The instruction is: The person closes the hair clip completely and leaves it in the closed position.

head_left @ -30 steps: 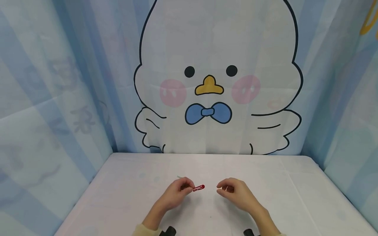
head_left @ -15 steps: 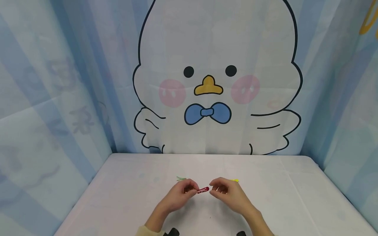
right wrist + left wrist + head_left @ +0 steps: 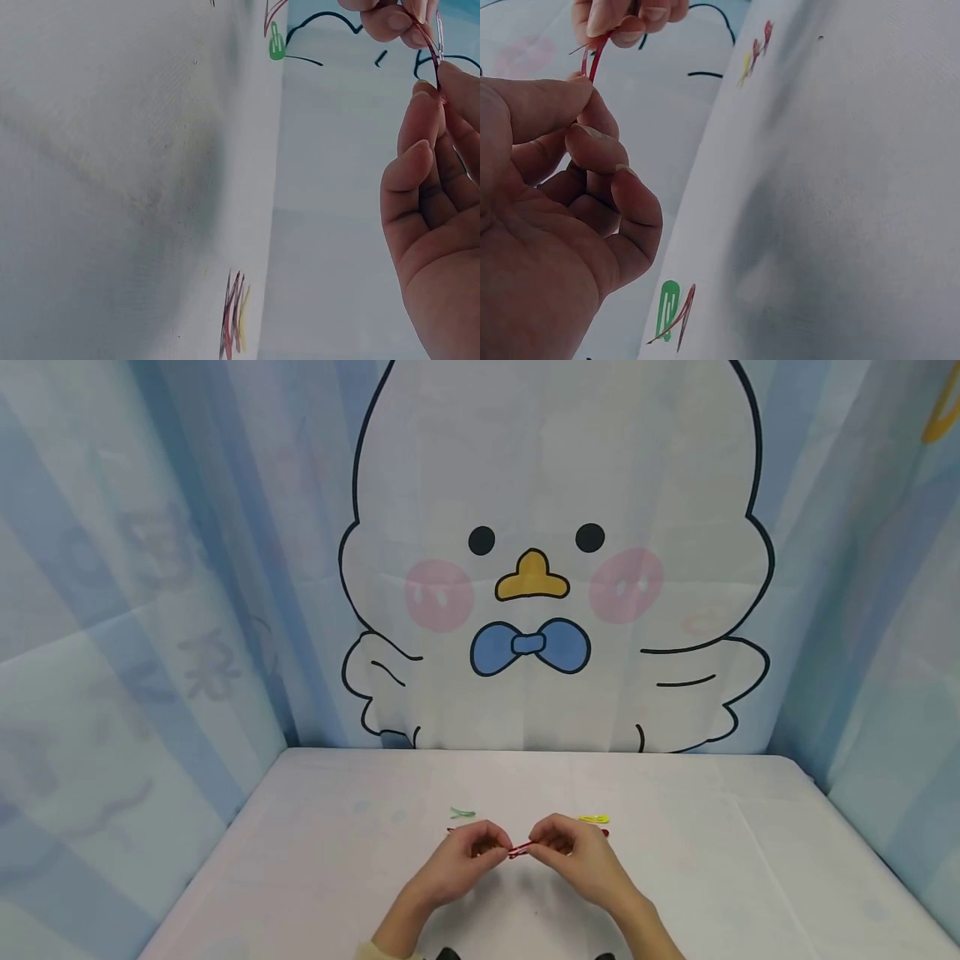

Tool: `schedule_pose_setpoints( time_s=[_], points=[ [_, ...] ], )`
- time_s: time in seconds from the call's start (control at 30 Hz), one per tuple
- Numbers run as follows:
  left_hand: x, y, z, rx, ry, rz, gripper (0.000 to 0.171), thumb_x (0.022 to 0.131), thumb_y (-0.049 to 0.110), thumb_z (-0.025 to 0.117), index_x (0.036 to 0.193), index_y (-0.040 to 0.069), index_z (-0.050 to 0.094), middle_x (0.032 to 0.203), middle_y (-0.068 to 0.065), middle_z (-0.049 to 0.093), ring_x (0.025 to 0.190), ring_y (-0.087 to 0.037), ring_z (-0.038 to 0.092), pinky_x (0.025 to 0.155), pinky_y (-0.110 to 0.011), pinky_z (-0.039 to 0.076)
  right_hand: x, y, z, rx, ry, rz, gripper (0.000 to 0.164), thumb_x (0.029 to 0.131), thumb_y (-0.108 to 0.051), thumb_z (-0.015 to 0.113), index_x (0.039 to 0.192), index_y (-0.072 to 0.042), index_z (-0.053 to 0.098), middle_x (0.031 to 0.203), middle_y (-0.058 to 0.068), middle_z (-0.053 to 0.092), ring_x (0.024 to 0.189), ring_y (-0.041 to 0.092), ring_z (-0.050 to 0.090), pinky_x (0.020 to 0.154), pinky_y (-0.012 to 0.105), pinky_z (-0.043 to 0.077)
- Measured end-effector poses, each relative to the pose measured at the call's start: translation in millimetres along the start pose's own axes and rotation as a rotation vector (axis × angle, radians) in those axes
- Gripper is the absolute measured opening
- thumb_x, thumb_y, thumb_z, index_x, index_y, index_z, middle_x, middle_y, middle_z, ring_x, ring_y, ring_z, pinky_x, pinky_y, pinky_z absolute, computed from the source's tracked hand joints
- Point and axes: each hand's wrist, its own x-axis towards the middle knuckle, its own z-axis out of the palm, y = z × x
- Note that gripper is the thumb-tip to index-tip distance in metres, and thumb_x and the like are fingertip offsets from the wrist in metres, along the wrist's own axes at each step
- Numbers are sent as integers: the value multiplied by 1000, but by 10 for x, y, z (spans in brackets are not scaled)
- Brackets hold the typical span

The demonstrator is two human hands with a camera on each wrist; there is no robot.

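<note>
A red snap hair clip point(image 3: 520, 850) is stretched between my two hands above the white table. My left hand point(image 3: 457, 864) pinches one end with thumb and index finger. At the other end, the fingertips of my right hand point(image 3: 585, 858) pinch it too. In the left wrist view the red clip's strips point(image 3: 595, 64) stand apart, with a gap between them. The same splayed shape of the clip point(image 3: 430, 46) shows in the right wrist view. Its two ends are hidden under fingertips.
Beyond my left hand lie a green snap clip point(image 3: 462, 813) and a red one point(image 3: 686, 319), bent open. Past my right hand are a yellow clip point(image 3: 595, 818) and red clips point(image 3: 234, 311). A printed curtain point(image 3: 525, 710) stands behind the table's far edge.
My right hand has moved left to the red clip and now pinches its free end. My left hand has shifted slightly right with the clip. The clips behind the hands have come into view.
</note>
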Motion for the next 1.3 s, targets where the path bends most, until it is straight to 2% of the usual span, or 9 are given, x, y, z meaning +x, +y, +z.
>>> schedule_pose_setpoints(
  time_s=[0.23,0.43,0.6,0.77,0.93,1.1,1.3],
  points=[
    [-25,-41,52,-55,38,5,7,100,11,64,105,7,67,93,0,64,84,-18,54,71,-28,45,-35,12,11,67,0,1,10,89,-13,78,93,-8,69,84,0,69,71,12,62,64,26,51],
    [-51,-44,80,-97,55,-13,17,102,18,61,112,5,67,98,-1,63,86,-18,54,73,-31,45,-44,32,16,94,9,-29,9,89,-10,77,92,-7,69,81,0,67,68,11,61,61,26,49],
    [-53,-55,94,-100,65,-6,24,99,24,67,113,5,66,101,-1,64,84,-17,56,72,-30,46,-45,41,26,107,14,-37,9,90,-11,77,92,-7,69,80,0,65,68,11,59,60,26,48],
    [-58,-91,104,-92,93,47,19,93,18,74,106,6,67,94,0,65,78,-15,57,65,-25,46,-53,62,47,124,31,-42,10,89,-11,77,92,-7,68,79,0,65,68,10,60,61,25,48],
    [-47,-127,114,-99,136,105,12,92,13,74,100,4,69,89,0,67,75,-13,57,64,-24,46,-62,61,71,165,45,-51,11,90,-10,77,93,-4,68,79,1,65,67,11,60,61,25,49],
    [-41,-143,126,-134,173,99,10,92,11,74,97,3,70,88,-2,69,75,-13,59,67,-24,49,-68,59,103,174,63,-52,10,90,-10,77,93,-5,68,79,2,66,67,12,61,63,26,50],
    [-47,-126,134,-135,213,78,9,90,10,76,94,3,72,86,-1,69,75,-14,60,67,-24,49,-71,54,146,130,87,-29,9,90,-9,76,89,-6,68,78,0,66,67,11,61,63,25,51]
  ],
)
